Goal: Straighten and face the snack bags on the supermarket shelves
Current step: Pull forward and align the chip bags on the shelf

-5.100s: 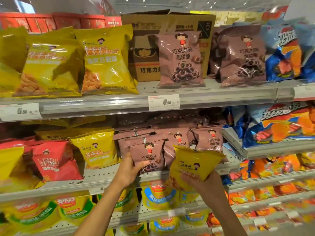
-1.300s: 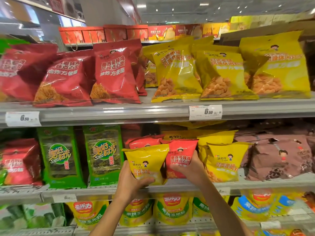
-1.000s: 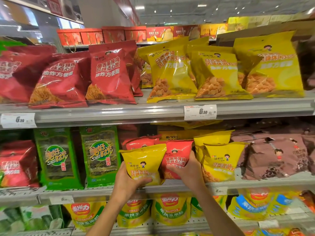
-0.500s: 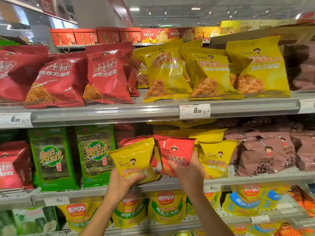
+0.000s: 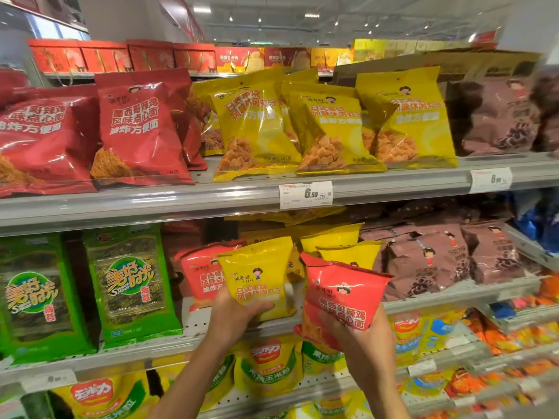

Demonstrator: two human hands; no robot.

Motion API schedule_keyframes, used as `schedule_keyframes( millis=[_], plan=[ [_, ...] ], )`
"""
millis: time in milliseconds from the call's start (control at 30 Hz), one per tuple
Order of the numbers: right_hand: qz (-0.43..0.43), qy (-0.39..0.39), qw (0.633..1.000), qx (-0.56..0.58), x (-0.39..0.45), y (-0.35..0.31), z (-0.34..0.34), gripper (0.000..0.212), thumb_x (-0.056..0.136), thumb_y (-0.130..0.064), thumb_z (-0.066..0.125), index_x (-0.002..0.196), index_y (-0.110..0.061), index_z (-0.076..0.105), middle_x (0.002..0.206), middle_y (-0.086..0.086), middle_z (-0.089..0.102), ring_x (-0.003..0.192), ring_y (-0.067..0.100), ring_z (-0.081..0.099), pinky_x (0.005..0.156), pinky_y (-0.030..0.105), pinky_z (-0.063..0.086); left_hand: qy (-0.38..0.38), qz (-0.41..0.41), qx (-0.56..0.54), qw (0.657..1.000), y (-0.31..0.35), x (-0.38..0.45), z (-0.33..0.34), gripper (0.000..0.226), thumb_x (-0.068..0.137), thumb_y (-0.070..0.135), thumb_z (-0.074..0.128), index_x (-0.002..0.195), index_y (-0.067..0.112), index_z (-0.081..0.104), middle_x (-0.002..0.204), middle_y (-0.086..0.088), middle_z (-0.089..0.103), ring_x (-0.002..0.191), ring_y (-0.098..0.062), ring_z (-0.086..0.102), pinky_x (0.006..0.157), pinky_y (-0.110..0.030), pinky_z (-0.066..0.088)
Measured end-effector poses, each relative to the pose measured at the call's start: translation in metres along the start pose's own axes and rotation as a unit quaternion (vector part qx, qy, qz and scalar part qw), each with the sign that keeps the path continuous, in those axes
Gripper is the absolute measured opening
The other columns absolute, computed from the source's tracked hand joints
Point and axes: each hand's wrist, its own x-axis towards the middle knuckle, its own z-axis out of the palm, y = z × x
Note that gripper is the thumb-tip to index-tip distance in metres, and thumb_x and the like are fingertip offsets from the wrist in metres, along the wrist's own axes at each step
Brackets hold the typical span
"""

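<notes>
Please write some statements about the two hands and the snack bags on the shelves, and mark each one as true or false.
1. The left hand holds a small yellow bag. True.
2. The right hand holds a green seaweed bag. False: it grips a small red bag.
3. The green seaweed packs stand left of the hands. True.
4. The big yellow bags lie on the same shelf as the hands. False: they are on the shelf above.
5. The brown bags stand left of the hands. False: right.
</notes>
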Motion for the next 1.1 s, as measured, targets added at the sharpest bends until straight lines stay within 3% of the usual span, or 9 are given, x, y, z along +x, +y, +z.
schedule_keyframes(
  millis=[100, 267, 400, 500, 633, 833, 900, 1033, 1100],
  plan=[
    [0.027, 0.020, 0.999, 0.009, -0.003, 0.012, -0.012, 0.092, 0.027, -0.079, 0.087, 0.108, -0.042, 0.068, 0.091, -0.012, 0.077, 0.081, 0.011, 0.075, 0.060, 0.043, 0.063, -0.026, -0.032, -0.016, 0.999, 0.003, 0.012, 0.016, 0.040, 0.064, 0.017, 0.093, 0.097, 0.016, 0.071, 0.085, -0.003, 0.077, 0.075, -0.024, 0.074, 0.069, -0.046, 0.062],
    [0.067, 0.026, 0.997, -0.002, -0.011, 0.030, -0.024, 0.086, 0.032, -0.064, 0.092, 0.110, -0.041, 0.066, 0.093, -0.002, 0.077, 0.085, 0.025, 0.075, 0.070, 0.052, 0.062, -0.050, -0.054, -0.037, 0.997, 0.000, 0.029, 0.025, 0.037, 0.069, 0.015, 0.089, 0.101, 0.015, 0.071, 0.088, 0.000, 0.078, 0.077, -0.019, 0.075, 0.064, -0.029, 0.057],
    [0.060, 0.030, 0.998, -0.019, -0.016, 0.033, -0.032, 0.086, 0.033, -0.068, 0.089, 0.112, -0.043, 0.067, 0.093, -0.010, 0.077, 0.087, 0.016, 0.074, 0.073, 0.049, 0.062, -0.086, -0.072, -0.038, 0.993, 0.001, 0.031, 0.028, 0.033, 0.074, 0.011, 0.085, 0.103, 0.012, 0.070, 0.086, -0.004, 0.077, 0.068, -0.013, 0.072, 0.054, -0.024, 0.055],
    [0.054, 0.019, 0.998, -0.038, -0.021, 0.034, -0.038, 0.080, 0.038, -0.063, 0.088, 0.112, -0.038, 0.069, 0.092, -0.010, 0.078, 0.087, 0.015, 0.073, 0.077, 0.046, 0.060, -0.102, -0.079, -0.035, 0.991, 0.002, 0.032, 0.028, 0.029, 0.077, 0.012, 0.084, 0.102, 0.011, 0.071, 0.089, -0.011, 0.077, 0.073, -0.024, 0.073, 0.061, -0.034, 0.059],
    [0.065, 0.002, 0.997, -0.044, -0.025, 0.029, -0.038, 0.079, 0.038, -0.061, 0.084, 0.112, -0.036, 0.069, 0.094, -0.009, 0.077, 0.090, 0.016, 0.073, 0.077, 0.042, 0.059, -0.107, -0.081, -0.038, 0.990, 0.002, 0.032, 0.028, 0.034, 0.077, 0.016, 0.085, 0.108, 0.016, 0.069, 0.097, -0.006, 0.077, 0.088, -0.025, 0.074, 0.075, -0.038, 0.061],
    [0.069, -0.010, 0.996, -0.047, -0.029, 0.029, -0.028, 0.076, 0.037, -0.058, 0.083, 0.108, -0.034, 0.071, 0.089, -0.012, 0.078, 0.081, 0.006, 0.073, 0.068, 0.038, 0.060, -0.094, -0.076, -0.059, 0.991, 0.000, 0.028, 0.024, 0.045, 0.069, 0.010, 0.089, 0.107, 0.018, 0.065, 0.094, -0.001, 0.077, 0.083, -0.015, 0.075, 0.063, -0.023, 0.057],
    [0.074, -0.027, 0.996, -0.037, -0.030, 0.029, -0.022, 0.079, 0.039, -0.057, 0.087, 0.112, -0.032, 0.071, 0.093, -0.010, 0.078, 0.085, 0.010, 0.074, 0.071, 0.040, 0.061, -0.092, -0.083, -0.063, 0.990, -0.002, 0.027, 0.021, 0.052, 0.067, 0.007, 0.089, 0.110, 0.014, 0.061, 0.097, -0.004, 0.076, 0.081, -0.013, 0.075, 0.063, -0.023, 0.058],
    [0.055, -0.073, 0.995, -0.028, -0.027, 0.028, -0.010, 0.073, 0.046, -0.055, 0.089, 0.113, -0.034, 0.071, 0.097, -0.011, 0.078, 0.089, 0.011, 0.074, 0.073, 0.042, 0.061, -0.084, -0.097, -0.067, 0.989, -0.005, 0.023, 0.008, 0.069, 0.066, 0.003, 0.090, 0.124, 0.004, 0.052, 0.102, -0.012, 0.071, 0.083, -0.024, 0.073, 0.068, -0.033, 0.061],
    [0.043, -0.112, 0.993, -0.013, -0.026, 0.021, 0.000, 0.065, 0.055, -0.048, 0.091, 0.116, -0.035, 0.072, 0.100, -0.007, 0.078, 0.091, 0.015, 0.076, 0.073, 0.048, 0.063, -0.057, -0.088, -0.025, 0.994, -0.008, 0.016, -0.001, 0.070, 0.066, 0.010, 0.092, 0.125, 0.007, 0.053, 0.102, -0.010, 0.068, 0.091, -0.026, 0.069, 0.081, -0.042, 0.059]
  ],
)
